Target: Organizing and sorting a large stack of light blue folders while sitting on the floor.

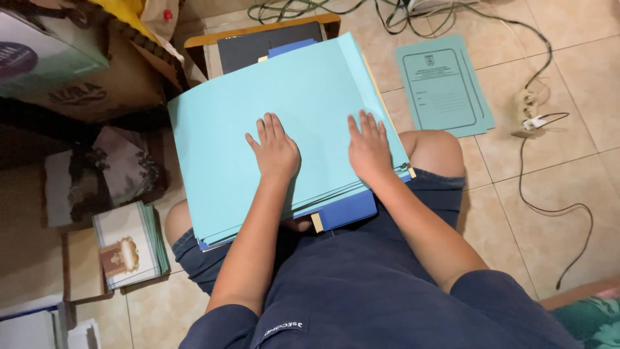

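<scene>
Big stack of light-blue card folders [258,123] is lying across the person's lap, overhanging both knees w/ loose edges fanning at the bottom. Left hand [276,152] and right hand [368,147] are pressing flat, fingers spread, gripping nothing. Prob. the pile could be sliding off onto the tiled floor [549,161] if a knee tilts.
</scene>
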